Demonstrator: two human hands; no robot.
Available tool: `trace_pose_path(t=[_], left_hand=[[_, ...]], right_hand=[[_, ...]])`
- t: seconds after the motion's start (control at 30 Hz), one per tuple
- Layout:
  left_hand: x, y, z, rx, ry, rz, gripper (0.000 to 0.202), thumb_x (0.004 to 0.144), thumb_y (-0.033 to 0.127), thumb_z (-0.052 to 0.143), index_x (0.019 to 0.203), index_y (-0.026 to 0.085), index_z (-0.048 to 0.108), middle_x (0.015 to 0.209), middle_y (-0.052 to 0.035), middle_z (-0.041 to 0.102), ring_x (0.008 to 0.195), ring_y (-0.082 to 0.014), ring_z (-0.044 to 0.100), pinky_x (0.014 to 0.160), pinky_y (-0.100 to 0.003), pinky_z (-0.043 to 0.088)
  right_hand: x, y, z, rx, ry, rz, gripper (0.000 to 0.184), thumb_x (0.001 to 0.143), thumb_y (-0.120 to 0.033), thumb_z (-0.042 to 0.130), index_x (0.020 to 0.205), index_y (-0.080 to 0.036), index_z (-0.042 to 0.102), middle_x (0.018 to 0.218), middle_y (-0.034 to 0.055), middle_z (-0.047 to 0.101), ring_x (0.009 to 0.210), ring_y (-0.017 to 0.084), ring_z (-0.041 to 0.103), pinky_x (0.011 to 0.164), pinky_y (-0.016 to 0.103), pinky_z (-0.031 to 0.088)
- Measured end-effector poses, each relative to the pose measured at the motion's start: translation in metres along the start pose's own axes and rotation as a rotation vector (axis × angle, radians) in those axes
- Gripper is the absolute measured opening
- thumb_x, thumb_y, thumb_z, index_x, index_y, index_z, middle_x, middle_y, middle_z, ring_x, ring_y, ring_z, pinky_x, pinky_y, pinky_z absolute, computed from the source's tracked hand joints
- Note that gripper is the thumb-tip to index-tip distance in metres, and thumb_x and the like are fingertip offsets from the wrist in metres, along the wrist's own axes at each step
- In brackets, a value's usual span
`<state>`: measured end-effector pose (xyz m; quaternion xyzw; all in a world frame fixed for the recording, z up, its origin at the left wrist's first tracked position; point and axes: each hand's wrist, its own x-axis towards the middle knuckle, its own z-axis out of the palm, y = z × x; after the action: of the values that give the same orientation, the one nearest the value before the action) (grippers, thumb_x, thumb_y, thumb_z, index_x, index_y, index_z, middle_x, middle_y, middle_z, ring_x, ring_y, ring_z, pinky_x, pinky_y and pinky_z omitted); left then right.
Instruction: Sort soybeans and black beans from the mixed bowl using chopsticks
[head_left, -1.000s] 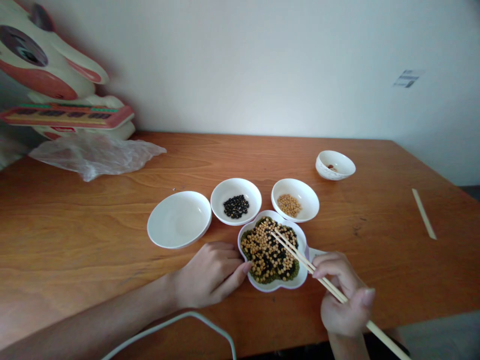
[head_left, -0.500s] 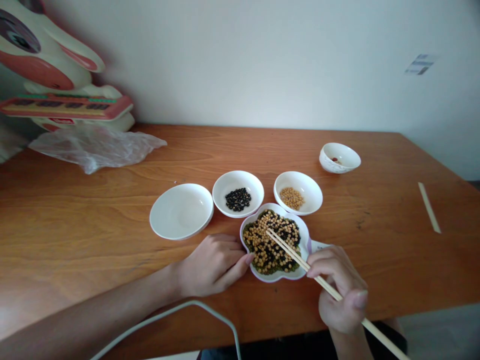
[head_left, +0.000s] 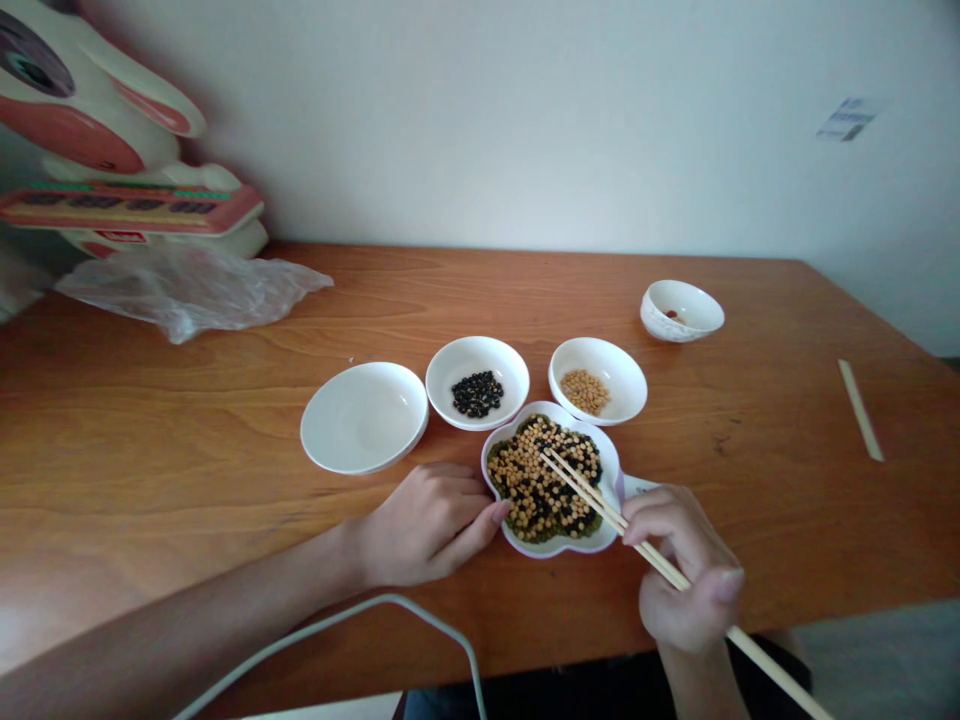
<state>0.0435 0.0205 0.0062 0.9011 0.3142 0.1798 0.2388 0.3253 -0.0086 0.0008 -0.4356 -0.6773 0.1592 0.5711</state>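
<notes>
A flower-shaped white dish (head_left: pixel 538 549) with a lilac rim holds a mix of yellow beans, black beans and small green beans (head_left: pixel 525 528). At its left edge, my left hand (head_left: pixel 431 525) grips the rim between thumb and curled fingers. My right hand (head_left: pixel 686 575) is closed around a pair of wooden chopsticks (head_left: pixel 652 560). Their tips, slightly apart, rest among the beans; whether they pinch one is too small to tell. Just behind the dish are a bowl (head_left: pixel 499 358) of black beans and a bowl (head_left: pixel 626 382) of yellow beans. A wider white bowl (head_left: pixel 364 415) stands left of them.
A white bowl (head_left: pixel 675 325) with a few reddish bits stands at the back right. Near the right edge lies a pale strip (head_left: pixel 861 410). A plastic bag (head_left: pixel 202 295) and a toy keyboard (head_left: pixel 135 210) occupy the back left. A cable (head_left: pixel 382 600) loops near my left forearm.
The chopstick tips have shifted slightly to the right and spread a little wider over the beans. My left hand keeps its hold on the dish. The whole view has moved slightly.
</notes>
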Motion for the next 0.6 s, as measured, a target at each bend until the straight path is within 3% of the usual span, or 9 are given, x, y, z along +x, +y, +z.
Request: trace_pose_path(t=[0.4, 0.6], left_hand=[[0.000, 0.000, -0.001, 0.026, -0.041, -0.010, 0.043, 0.113, 0.026, 0.034, 0.079, 0.019, 0.059, 0.079, -0.0040, 0.068, 0.073, -0.0166, 0.063, 0.075, -0.032, 0.045], [0.001, 0.002, -0.003, 0.041, -0.035, -0.001, 0.045, 0.114, 0.027, 0.032, 0.077, 0.019, 0.058, 0.078, -0.0039, 0.068, 0.072, -0.0166, 0.062, 0.074, -0.032, 0.044]], right_hand=[[-0.003, 0.002, -0.003, 0.025, 0.016, 0.001, 0.074, 0.109, -0.060, 0.018, 0.069, -0.022, 0.068, 0.068, 0.0045, 0.067, 0.066, 0.021, 0.063, 0.064, 0.039, 0.046], [-0.011, 0.013, -0.009, 0.070, 0.187, -0.035, 0.076, 0.107, -0.063, 0.017, 0.070, -0.023, 0.070, 0.067, 0.0050, 0.067, 0.066, 0.023, 0.063, 0.070, 0.044, 0.049]])
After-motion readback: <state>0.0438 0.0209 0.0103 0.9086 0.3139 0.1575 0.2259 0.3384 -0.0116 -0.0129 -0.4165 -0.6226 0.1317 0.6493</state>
